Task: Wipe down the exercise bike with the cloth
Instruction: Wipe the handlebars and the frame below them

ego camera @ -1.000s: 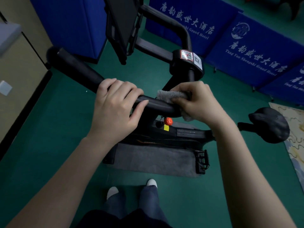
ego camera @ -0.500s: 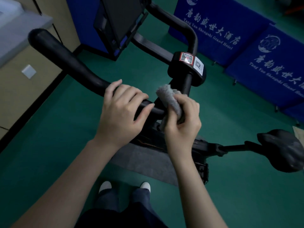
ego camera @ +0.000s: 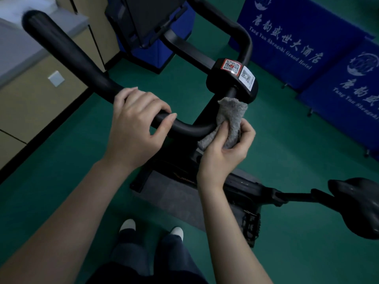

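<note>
My right hand pinches the grey cloth, bunched against the inner bend of the handlebar. I judge it best to wrap the cloth round the tube and rub firmly. My left hand grips the handlebar alongside, steadying the exercise bike. The bike is matte black, with QR stickers on the clamp and its saddle to my right.
</note>
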Motion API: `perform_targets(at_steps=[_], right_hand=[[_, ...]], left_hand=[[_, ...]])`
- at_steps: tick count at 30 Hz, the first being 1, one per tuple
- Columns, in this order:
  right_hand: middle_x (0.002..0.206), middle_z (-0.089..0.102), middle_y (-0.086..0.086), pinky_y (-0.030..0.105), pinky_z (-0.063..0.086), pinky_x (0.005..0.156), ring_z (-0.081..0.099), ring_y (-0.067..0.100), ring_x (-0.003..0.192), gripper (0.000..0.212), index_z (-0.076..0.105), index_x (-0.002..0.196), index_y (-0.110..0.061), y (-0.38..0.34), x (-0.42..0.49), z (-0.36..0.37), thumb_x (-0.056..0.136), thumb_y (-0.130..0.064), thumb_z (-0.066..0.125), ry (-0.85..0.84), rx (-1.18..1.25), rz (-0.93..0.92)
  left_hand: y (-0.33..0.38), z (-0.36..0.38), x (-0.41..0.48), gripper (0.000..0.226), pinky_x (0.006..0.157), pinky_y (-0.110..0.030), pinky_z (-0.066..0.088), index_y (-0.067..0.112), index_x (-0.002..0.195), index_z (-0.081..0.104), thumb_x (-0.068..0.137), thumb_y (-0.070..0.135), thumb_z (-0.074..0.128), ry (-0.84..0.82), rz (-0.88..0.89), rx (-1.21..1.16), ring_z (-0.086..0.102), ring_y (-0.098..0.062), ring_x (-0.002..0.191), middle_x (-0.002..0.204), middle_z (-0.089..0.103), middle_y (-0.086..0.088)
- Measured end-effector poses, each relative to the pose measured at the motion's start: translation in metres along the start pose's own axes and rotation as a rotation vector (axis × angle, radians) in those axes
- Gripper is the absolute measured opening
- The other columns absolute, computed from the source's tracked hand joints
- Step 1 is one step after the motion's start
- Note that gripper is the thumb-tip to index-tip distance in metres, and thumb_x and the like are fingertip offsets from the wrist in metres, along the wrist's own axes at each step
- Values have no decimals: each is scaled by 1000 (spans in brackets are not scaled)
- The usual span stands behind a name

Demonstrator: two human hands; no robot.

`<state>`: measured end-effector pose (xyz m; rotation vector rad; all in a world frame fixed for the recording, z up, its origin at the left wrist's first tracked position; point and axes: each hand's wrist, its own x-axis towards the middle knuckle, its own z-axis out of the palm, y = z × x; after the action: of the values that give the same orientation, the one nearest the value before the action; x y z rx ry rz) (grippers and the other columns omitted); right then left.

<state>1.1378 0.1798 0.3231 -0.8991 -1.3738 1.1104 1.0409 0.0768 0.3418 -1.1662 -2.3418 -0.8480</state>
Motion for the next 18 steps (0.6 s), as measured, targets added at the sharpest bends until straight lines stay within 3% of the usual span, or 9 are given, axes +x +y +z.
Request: perform_targets(at_steps=[2, 5, 7, 12, 15, 18], right_hand=[[103, 54, 18, 46, 48, 88, 55, 31, 95, 15, 50, 105, -11, 1, -11, -2, 92, -5, 56, -23, 37, 27], [100, 52, 3, 23, 46, 84, 55, 9, 92, 16, 47, 106, -8, 5, -23, -6, 93, -2, 55, -28, 100, 70], [97, 51, -2, 15, 44, 81, 53, -1, 87, 16, 46, 105, -7, 9, -15, -6, 93, 1, 54, -10, 130, 121], [98, 53, 0, 15, 47, 77, 55, 0, 85, 15, 46, 109, -9, 11, -16, -3, 96, -4, 51, -9, 214, 216], [100, 54, -4, 12, 45, 76, 56, -3, 85, 16, 46, 109, -19, 15, -29, -6, 97, -9, 51, -28, 225, 290], [103, 55, -1, 16, 47, 79, 56, 2, 88, 16, 45, 114, -12, 19, -20, -5, 98, -10, 49, -20, 250, 328]], left_hand=[[0, 2, -1, 26, 106, -28, 20, 15, 85, 63, 95, 34, 48, 9, -7, 4, 55, -19, 89, 84, 61, 3], [2, 5, -1, 26, 105, -28, 21, 15, 83, 62, 94, 33, 48, 29, -20, 19, 55, -19, 88, 82, 61, 3], [3, 6, -1, 26, 105, -28, 20, 14, 82, 62, 94, 33, 48, 41, -27, 22, 54, -19, 88, 82, 61, 2], [3, 7, -2, 25, 106, -25, 18, 14, 83, 61, 94, 32, 47, 51, -36, 32, 54, -19, 89, 82, 61, 2], [4, 8, -2, 24, 107, -26, 18, 14, 83, 60, 94, 31, 48, 57, -44, 43, 55, -20, 89, 82, 61, 1], [5, 9, -3, 25, 109, -26, 17, 14, 83, 60, 94, 31, 47, 56, -51, 47, 54, -19, 91, 83, 61, 2]])
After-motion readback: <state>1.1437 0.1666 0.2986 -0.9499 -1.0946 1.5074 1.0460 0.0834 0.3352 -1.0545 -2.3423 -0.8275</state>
